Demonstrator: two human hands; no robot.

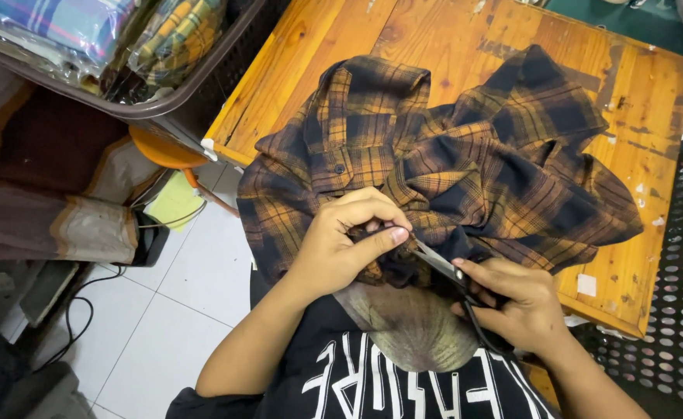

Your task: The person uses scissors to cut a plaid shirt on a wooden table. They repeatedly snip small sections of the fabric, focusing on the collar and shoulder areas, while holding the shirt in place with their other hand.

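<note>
A brown and orange plaid shirt [465,155] lies crumpled on a wooden table [651,93], with its near edge hanging toward me. My left hand [341,240] pinches a bit of the shirt's fabric at that near edge. My right hand [516,299] grips a pair of scissors [438,260] by dark handles. The metal blades point left and reach the fabric just beside my left thumb. Whether the blades are around a thread I cannot tell.
A dark plastic basket [194,85] of folded, bagged clothes sits at the upper left over an orange stool [163,151]. White floor tiles [171,310] with a black cable lie to the left. A perforated black panel [682,256] stands at the right.
</note>
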